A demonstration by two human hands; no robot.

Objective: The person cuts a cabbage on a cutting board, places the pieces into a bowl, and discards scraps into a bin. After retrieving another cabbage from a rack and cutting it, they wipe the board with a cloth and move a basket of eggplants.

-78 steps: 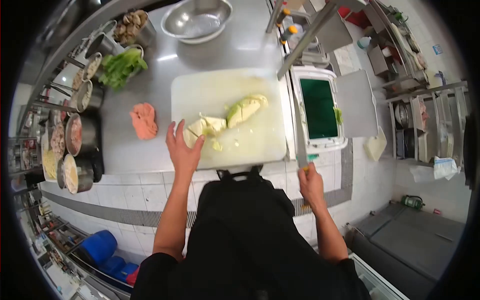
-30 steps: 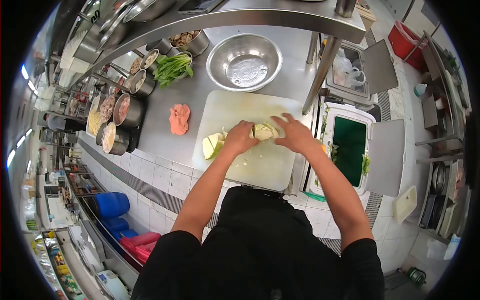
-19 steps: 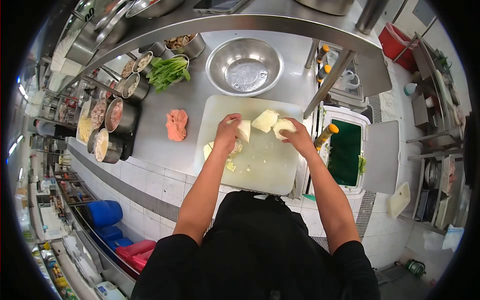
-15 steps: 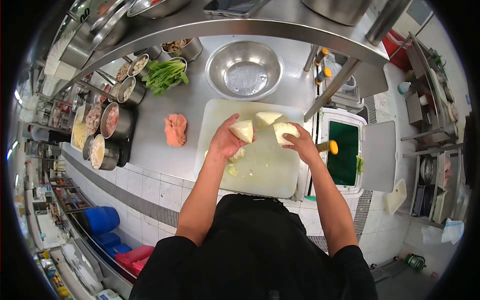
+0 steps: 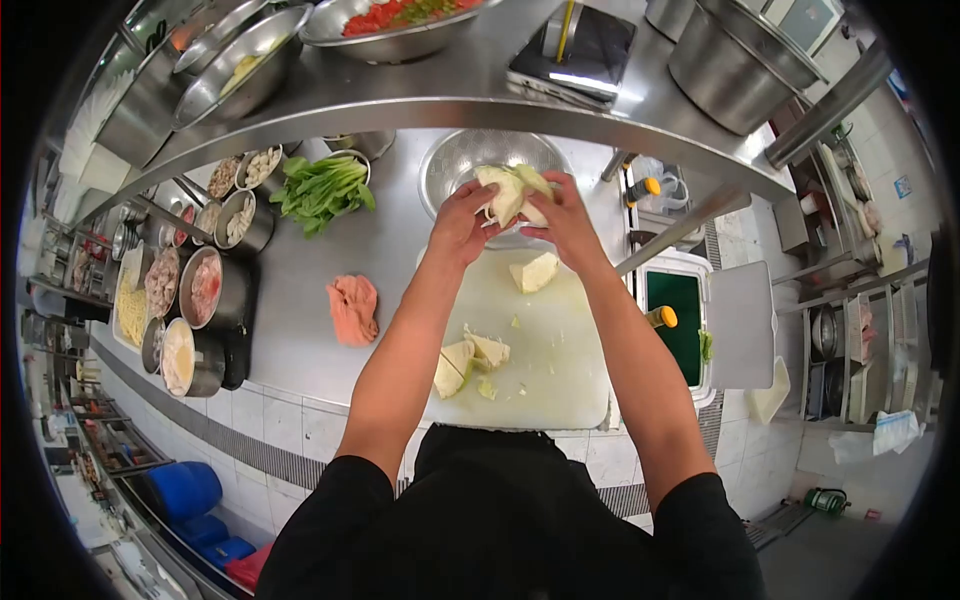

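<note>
The steel counter (image 5: 305,285) runs under the grip and out to both sides of it, and the metal shelf (image 5: 450,92) crosses beyond and above the grip. On the counter, the pale cutting board (image 5: 560,360) lies between the grip and the person's body, its far edge just below the two hands. To the right of the grip stands the white bin (image 5: 704,372) with a green inside, its lid swung out farther right. The steel bowl (image 5: 440,178) sits directly beyond the grip, its near part hidden by the hands (how high they are above its rim I cannot tell). Leafy greens (image 5: 325,190) spill from a pot well to the left of the grip, and a crumpled pink cloth (image 5: 353,310) lies left of it and closer to the body. The left hand (image 5: 462,222) and right hand (image 5: 568,225) are side by side, fingers curled in, the left grasping a pale cabbage piece (image 5: 498,190) and the right a greener cabbage chunk (image 5: 538,207). On the board, one loose wedge (image 5: 535,272) rests just below the grip; cut pieces (image 5: 455,367) lie nearer the body and leftward, with small scraps (image 5: 487,388) beside them
</note>
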